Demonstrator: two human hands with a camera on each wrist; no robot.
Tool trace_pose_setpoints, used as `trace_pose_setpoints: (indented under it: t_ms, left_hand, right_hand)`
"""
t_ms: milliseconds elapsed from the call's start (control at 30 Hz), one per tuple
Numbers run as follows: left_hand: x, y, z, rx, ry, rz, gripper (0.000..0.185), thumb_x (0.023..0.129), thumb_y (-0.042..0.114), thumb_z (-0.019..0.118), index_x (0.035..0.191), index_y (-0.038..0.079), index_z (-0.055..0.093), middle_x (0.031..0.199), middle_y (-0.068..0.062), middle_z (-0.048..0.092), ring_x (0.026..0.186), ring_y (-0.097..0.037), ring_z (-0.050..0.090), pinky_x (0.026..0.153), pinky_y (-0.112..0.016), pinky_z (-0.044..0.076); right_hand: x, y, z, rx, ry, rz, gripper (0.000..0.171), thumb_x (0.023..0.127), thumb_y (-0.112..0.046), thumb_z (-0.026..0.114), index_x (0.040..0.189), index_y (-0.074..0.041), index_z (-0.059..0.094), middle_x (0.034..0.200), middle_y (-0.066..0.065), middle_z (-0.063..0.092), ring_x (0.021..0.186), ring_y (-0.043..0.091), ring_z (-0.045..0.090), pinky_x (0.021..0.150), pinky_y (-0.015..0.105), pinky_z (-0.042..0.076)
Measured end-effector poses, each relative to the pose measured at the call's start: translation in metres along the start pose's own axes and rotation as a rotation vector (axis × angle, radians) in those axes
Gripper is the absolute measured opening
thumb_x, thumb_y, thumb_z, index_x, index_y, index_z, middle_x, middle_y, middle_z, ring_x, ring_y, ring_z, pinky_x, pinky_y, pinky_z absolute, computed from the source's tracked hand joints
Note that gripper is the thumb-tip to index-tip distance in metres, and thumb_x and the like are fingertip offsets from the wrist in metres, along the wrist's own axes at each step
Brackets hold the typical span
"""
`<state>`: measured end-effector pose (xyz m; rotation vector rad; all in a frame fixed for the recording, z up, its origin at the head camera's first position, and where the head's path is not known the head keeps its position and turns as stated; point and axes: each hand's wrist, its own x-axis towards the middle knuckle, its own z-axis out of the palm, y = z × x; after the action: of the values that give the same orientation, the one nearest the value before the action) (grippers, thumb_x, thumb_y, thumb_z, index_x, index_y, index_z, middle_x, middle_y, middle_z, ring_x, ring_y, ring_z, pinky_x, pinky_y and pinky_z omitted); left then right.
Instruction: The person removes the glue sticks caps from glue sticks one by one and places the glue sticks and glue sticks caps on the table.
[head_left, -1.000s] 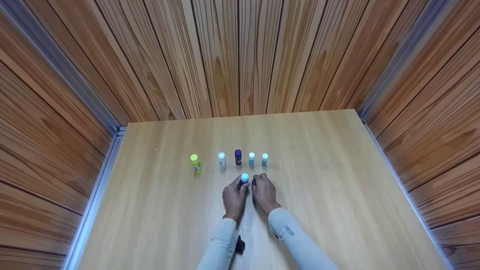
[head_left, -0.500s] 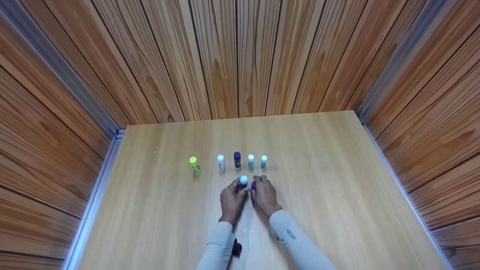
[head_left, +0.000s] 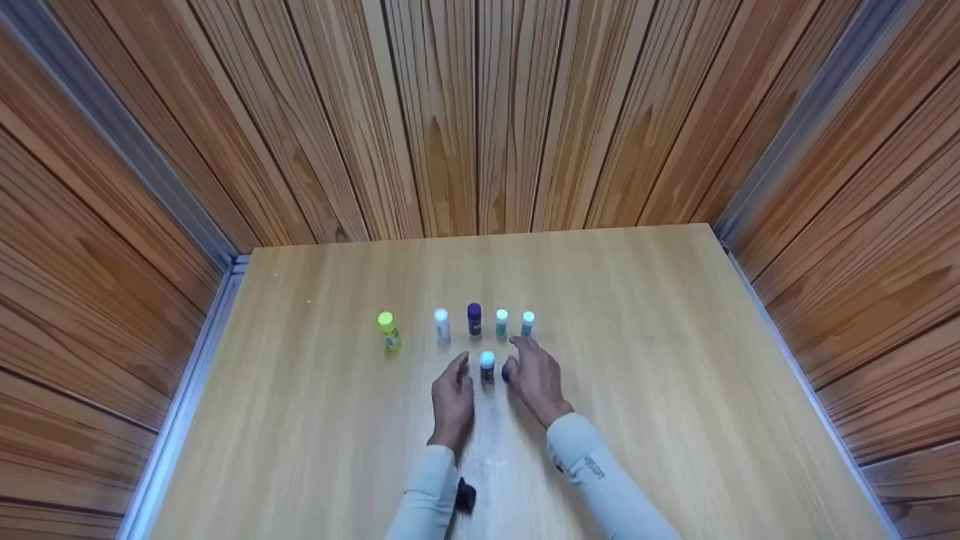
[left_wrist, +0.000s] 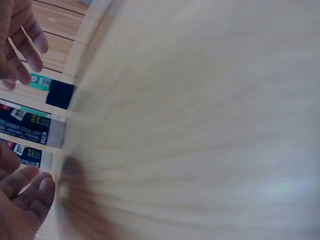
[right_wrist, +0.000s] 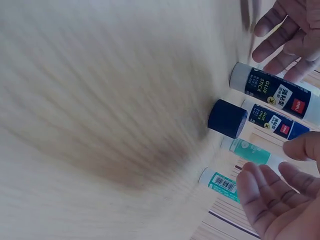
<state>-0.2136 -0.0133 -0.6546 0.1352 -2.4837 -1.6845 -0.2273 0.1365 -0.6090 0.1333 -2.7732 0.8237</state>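
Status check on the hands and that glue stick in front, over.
Left hand open, clear of stick. Right hand open, fingers spread. White-capped dark glue stick upright on the wooden table, untouched. Small dark blue cap beside it; nothing in the way.

Pale wooden table (head_left: 675, 360), wood-panelled walls (head_left: 480, 112)

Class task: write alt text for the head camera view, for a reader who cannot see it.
Two open hands, left and right, flank an upright glue stick on a wooden table, touching nothing. Behind it stand five more sticks in a row, the yellow one apart at left.
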Motion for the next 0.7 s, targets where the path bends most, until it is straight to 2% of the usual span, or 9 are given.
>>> trace_pose_setpoints:
  t_ms: [67, 167, 333, 533, 667, 700]
  left_hand:
    - [0.002, 0.002, -0.001, -0.038, -0.018, -0.026, 0.039, 0.094, -0.004, 0.049, 0.132, 0.000, 0.055, 0.127, -0.016, 0.061, 0.116, -0.026, 0.058, 0.098, -0.038, 0.046]
    - [0.007, 0.009, -0.001, -0.097, -0.066, -0.113, 0.040, 0.099, 0.003, 0.044, 0.139, 0.003, 0.048, 0.137, -0.014, 0.053, 0.126, -0.027, 0.050, 0.104, -0.040, 0.041]
    - [0.017, 0.022, -0.002, -0.169, -0.130, -0.237, 0.045, 0.101, 0.010, 0.040, 0.146, 0.009, 0.039, 0.148, -0.010, 0.042, 0.135, -0.027, 0.039, 0.110, -0.043, 0.033]
    - [0.026, 0.026, -0.001, -0.226, -0.176, -0.271, 0.045, 0.103, 0.013, 0.038, 0.148, 0.013, 0.038, 0.150, -0.006, 0.039, 0.137, -0.026, 0.037, 0.112, -0.044, 0.029]
    - [0.026, 0.023, -0.001, -0.258, -0.193, -0.263, 0.043, 0.103, 0.012, 0.037, 0.146, 0.012, 0.040, 0.149, -0.005, 0.041, 0.136, -0.025, 0.038, 0.112, -0.044, 0.029]
    - [0.025, 0.021, -0.001, -0.259, -0.194, -0.262, 0.043, 0.103, 0.011, 0.038, 0.145, 0.012, 0.042, 0.148, -0.005, 0.042, 0.136, -0.024, 0.039, 0.111, -0.043, 0.030]
  right_hand:
    - [0.003, -0.001, -0.001, 0.040, -0.013, 0.025, 0.030, 0.089, -0.009, 0.063, 0.118, -0.001, 0.064, 0.113, 0.014, 0.067, 0.090, 0.025, 0.066, 0.077, 0.039, 0.055]
    - [0.008, -0.003, -0.004, 0.107, -0.059, 0.072, 0.031, 0.092, -0.012, 0.060, 0.121, -0.002, 0.063, 0.114, 0.013, 0.067, 0.091, 0.022, 0.067, 0.079, 0.038, 0.055]
    - [0.020, -0.007, -0.006, 0.227, -0.106, 0.116, 0.035, 0.093, -0.014, 0.056, 0.127, -0.004, 0.060, 0.119, 0.011, 0.065, 0.096, 0.021, 0.067, 0.082, 0.038, 0.054]
    - [0.026, -0.008, -0.003, 0.288, -0.094, 0.118, 0.037, 0.095, -0.010, 0.054, 0.131, -0.006, 0.057, 0.121, 0.011, 0.065, 0.093, 0.020, 0.066, 0.082, 0.038, 0.053]
    - [0.024, -0.006, 0.001, 0.269, -0.088, 0.073, 0.039, 0.096, -0.007, 0.052, 0.135, -0.002, 0.053, 0.097, 0.013, 0.067, 0.071, 0.023, 0.060, 0.071, 0.038, 0.051]
    - [0.024, -0.006, 0.002, 0.252, -0.085, 0.056, 0.039, 0.096, -0.006, 0.051, 0.135, -0.002, 0.053, 0.097, 0.014, 0.067, 0.074, 0.024, 0.061, 0.073, 0.039, 0.051]
